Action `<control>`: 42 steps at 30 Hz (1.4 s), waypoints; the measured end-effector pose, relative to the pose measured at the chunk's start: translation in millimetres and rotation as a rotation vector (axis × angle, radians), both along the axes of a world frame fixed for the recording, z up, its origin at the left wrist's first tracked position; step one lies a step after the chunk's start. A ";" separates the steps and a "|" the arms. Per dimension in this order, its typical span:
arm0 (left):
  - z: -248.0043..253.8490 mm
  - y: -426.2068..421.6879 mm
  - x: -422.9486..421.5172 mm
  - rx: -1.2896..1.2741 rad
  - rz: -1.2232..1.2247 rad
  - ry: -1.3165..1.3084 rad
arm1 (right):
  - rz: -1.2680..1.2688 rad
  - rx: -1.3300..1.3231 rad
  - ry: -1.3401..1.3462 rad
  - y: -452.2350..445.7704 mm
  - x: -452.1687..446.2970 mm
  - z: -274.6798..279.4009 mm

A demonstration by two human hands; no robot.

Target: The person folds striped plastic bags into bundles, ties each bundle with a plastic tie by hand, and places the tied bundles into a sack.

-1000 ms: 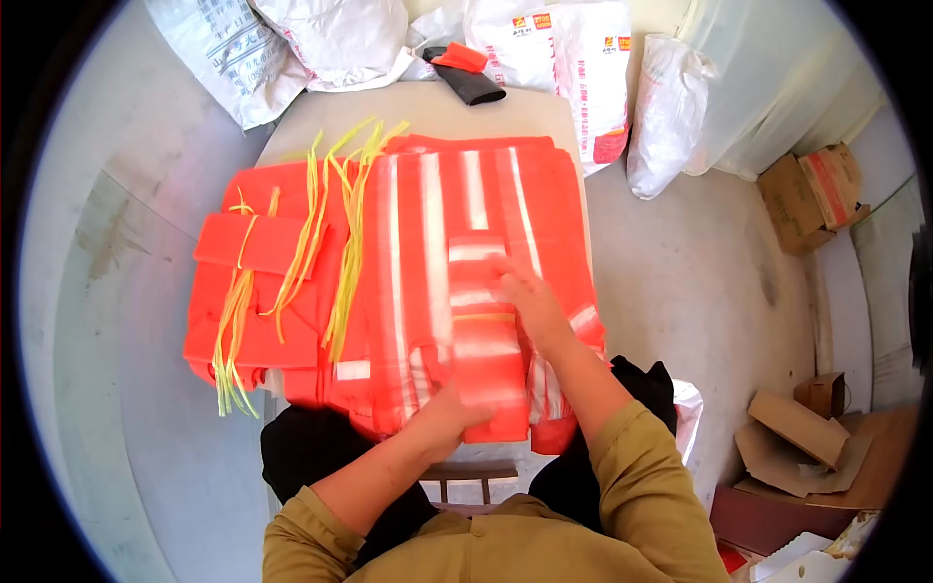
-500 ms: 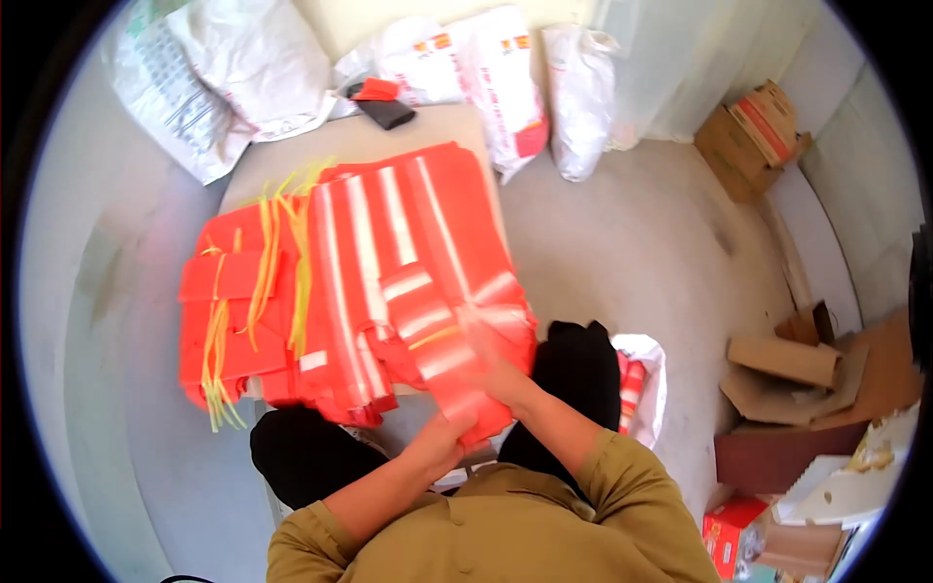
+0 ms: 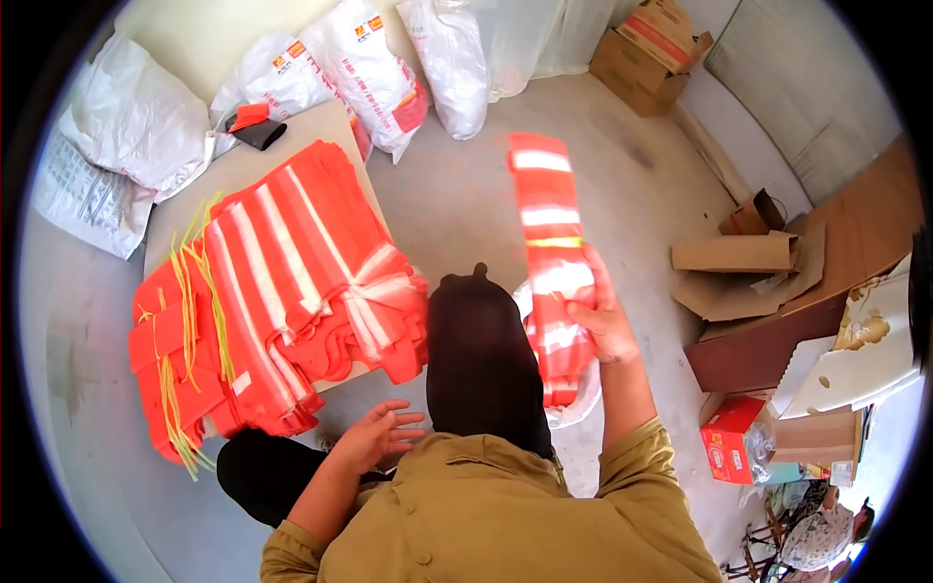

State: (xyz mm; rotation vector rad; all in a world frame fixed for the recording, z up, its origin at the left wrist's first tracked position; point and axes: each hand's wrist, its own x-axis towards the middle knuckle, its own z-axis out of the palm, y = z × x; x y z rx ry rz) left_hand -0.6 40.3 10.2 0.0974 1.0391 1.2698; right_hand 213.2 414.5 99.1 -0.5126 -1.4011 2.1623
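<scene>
A folded orange safety vest point(image 3: 544, 185) with white reflective bands and a narrow yellow strip is gripped in my right hand point(image 3: 610, 316), out beyond my right knee. It hangs over a white sack point(image 3: 584, 400) on the floor, which hides behind it in part. My left hand point(image 3: 374, 434) is empty above my lap, fingers apart. Left of my knees, a pile of orange vests point(image 3: 282, 233) with white bands lies on a low table. Beside it is a bundle of orange cloth point(image 3: 160, 340) with yellow ties point(image 3: 182, 321) trailing over it.
White sacks point(image 3: 364, 73) lean along the back wall. A dark object point(image 3: 259, 134) with an orange piece sits at the table's far end. Cardboard boxes point(image 3: 641, 68) stand at the far right; opened cardboard point(image 3: 743, 255) and a red box point(image 3: 729, 442) lie nearer. A person point(image 3: 821, 534) shows at lower right.
My right hand has carried the folded vest from in front of me out to the right, over the white sack. My left hand has let go of it. The view has shifted right.
</scene>
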 end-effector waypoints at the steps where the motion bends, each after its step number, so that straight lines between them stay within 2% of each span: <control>1: -6.8 -4.8 -1.0 -0.039 0.028 0.004 | -0.031 -0.002 0.017 4.1 15.0 -4.4; 3: -24.2 -16.9 -2.6 -0.115 0.093 0.011 | -0.093 -0.024 0.076 10.7 40.2 -45.7; 5: -49.7 -33.1 -2.8 -0.160 0.173 -0.011 | -0.084 -0.105 -0.181 14.1 71.9 -105.1; 6: -61.9 -41.7 -2.1 -0.183 0.211 -0.020 | -0.190 -0.218 -0.393 14.0 93.9 -163.7; 7: -73.9 -49.8 -1.5 -0.213 0.238 -0.047 | -0.229 -0.145 -0.528 14.7 123.3 -247.2; 8: -85.5 -57.6 0.4 -0.244 0.268 -0.074 | -0.283 -0.126 -0.693 -1.7 147.3 -303.6; 9: -92.0 -62.8 3.8 -0.276 0.298 -0.102 | -0.338 -0.108 -0.859 -15.2 163.5 -334.9; 10: -93.1 -65.8 8.0 -0.294 0.309 -0.106 | -0.403 -0.167 -0.810 -22.7 167.7 -345.2; 12: -93.5 -65.3 9.5 -0.326 0.327 -0.106 | -0.538 -0.285 -0.701 -32.9 162.9 -357.2; 15: -99.1 -62.9 9.0 -0.309 0.322 -0.129 | -0.466 -0.185 -0.714 -15.7 143.9 -329.9; 16: -99.9 -63.1 10.0 -0.306 0.318 -0.127 | -0.462 -0.115 -0.830 -6.4 145.5 -333.9; 19: -101.3 -59.1 10.6 -0.304 0.313 -0.120 | -0.402 0.064 -0.915 14.8 165.7 -378.2; 20: -102.6 -59.0 11.3 -0.314 0.313 -0.122 | -0.424 0.224 -1.040 16.0 171.0 -391.8; 21: -103.9 -59.2 12.0 -0.326 0.314 -0.124 | -0.502 0.249 -1.096 11.9 167.7 -382.8; 23: -105.5 -60.3 12.0 -0.336 0.315 -0.122 | -0.656 0.299 -1.205 -10.9 136.0 -321.1; 25: -107.5 -60.5 10.2 -0.348 0.322 -0.115 | -0.641 0.749 -1.260 -33.0 130.1 -337.0; 26: -108.6 -61.0 9.6 -0.357 0.327 -0.111 | -0.626 0.977 -1.273 -43.1 133.2 -347.9; 29: -113.0 -62.8 9.2 -0.379 0.334 -0.101 | -0.147 1.174 -1.370 -57.7 145.0 -382.6; 30: -115.1 -63.6 8.9 -0.386 0.335 -0.098 | -0.032 1.078 -1.333 -63.3 133.4 -333.3; 31: -118.6 -64.7 8.6 -0.397 0.317 -0.083 | 0.015 1.056 -1.358 -63.8 133.1 -327.7; 33: -123.3 -67.3 7.7 -0.416 0.295 -0.050 | 0.117 1.022 -1.392 -56.1 129.0 -323.8; 34: -119.8 -66.8 8.0 -0.428 0.290 -0.043 | 0.134 1.078 -1.306 -47.2 128.4 -329.0; 35: -115.2 -63.5 9.0 -0.438 0.292 -0.037 | 0.217 1.141 -1.286 -34.4 129.9 -354.2; 37: -109.5 -60.1 10.3 -0.449 0.302 -0.018 | 0.070 0.877 -1.266 -31.9 119.8 -339.3; 39: -112.8 -59.6 10.9 -0.454 0.312 0.005 | 0.004 0.846 -1.298 -24.4 120.3 -354.7; 42: -117.0 -60.2 13.2 -0.469 0.326 0.050 | -0.131 0.789 -1.107 -4.2 116.3 -359.6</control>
